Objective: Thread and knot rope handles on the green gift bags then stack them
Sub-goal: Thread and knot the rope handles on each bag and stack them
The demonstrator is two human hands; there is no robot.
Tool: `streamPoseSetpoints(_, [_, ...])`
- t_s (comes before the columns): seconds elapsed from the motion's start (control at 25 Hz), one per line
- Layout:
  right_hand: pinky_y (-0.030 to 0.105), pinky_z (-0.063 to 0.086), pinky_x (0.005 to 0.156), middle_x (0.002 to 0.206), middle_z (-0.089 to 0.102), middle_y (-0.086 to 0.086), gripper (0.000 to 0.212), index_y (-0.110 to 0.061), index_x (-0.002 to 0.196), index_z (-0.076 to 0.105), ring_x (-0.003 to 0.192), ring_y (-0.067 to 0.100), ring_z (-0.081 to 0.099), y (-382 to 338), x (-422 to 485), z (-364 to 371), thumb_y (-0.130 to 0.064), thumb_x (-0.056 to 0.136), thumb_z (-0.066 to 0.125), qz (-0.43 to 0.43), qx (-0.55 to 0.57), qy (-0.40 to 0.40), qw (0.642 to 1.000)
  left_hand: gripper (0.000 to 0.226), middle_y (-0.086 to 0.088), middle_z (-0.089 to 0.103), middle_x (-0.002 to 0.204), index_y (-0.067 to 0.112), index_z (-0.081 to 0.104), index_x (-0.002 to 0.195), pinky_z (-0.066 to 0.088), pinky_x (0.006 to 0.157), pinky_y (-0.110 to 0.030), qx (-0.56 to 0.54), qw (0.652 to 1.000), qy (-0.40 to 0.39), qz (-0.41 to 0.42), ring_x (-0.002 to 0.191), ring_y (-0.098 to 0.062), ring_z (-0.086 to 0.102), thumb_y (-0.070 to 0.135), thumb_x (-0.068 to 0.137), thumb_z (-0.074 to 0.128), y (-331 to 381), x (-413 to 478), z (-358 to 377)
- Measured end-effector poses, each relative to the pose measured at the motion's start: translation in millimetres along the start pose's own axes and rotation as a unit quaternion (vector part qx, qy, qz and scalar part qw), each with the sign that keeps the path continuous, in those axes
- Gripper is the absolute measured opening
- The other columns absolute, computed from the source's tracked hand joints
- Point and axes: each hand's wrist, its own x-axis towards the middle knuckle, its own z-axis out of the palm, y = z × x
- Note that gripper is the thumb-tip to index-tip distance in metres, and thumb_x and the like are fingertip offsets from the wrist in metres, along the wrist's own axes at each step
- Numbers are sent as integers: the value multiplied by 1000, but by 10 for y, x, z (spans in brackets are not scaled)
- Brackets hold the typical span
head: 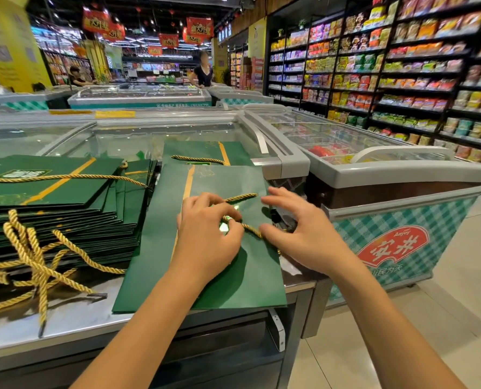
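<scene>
Your left hand pinches the rope atop the green gift bag, flat at the bench's near right corner. Right hand: thumb on rope, fingers spread, grip unclear. Bag stack left; freezer and open floor right.

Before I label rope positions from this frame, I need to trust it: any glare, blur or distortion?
Head view: the gold rope and left hand are sharp and evenly lit; ceiling lights glare on the freezer lid; wide-angle distortion bows the shelves at right; the far hanging banners look soft.
</scene>
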Motion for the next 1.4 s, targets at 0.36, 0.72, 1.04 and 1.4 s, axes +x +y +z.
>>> streamPoseSetpoints(0.36, [34, 24, 125, 160, 38, -10, 59, -24, 148, 52, 146, 10, 36, -89, 5, 28, -41, 94, 68, 17, -87, -36, 995, 44, -5, 37, 121, 17, 55, 103, 28, 91, -43, 237, 946, -139, -173, 117, -28, 30, 56, 84, 56, 93, 229, -265])
streamPoseSetpoints(0.72, [26, 36, 112, 146, 56, -11, 52, -29, 135, 65, 136, 7, 49, -21, 58, 2, -39, 86, 79, 51, -45, -12, 998, 19, -7, 45, 102, 10, 59, 86, 47, 88, -40, 254, 933, -239, -87, 99, -29, 39, 28, 87, 63, 123, 354, -473])
streamPoseSetpoints(1.04, [23, 44, 104, 133, 66, -11, 46, -32, 130, 68, 121, 3, 56, 11, 55, 18, -30, 86, 81, 76, 12, 0, 997, 33, -11, 49, 72, 6, 47, 64, 41, 61, -35, 69, 983, -86, -148, 72, -27, 47, 20, 94, 46, -2, 316, -325])
streamPoseSetpoints(1.4, [27, 44, 106, 136, 64, -9, 47, -30, 132, 66, 127, 9, 56, 16, 73, 59, -30, 87, 80, 72, -16, 4, 997, 25, -20, 71, 98, 12, 47, 88, 51, 83, -33, -264, 921, -151, -242, 98, -28, 69, 9, 89, 72, -33, 202, -558])
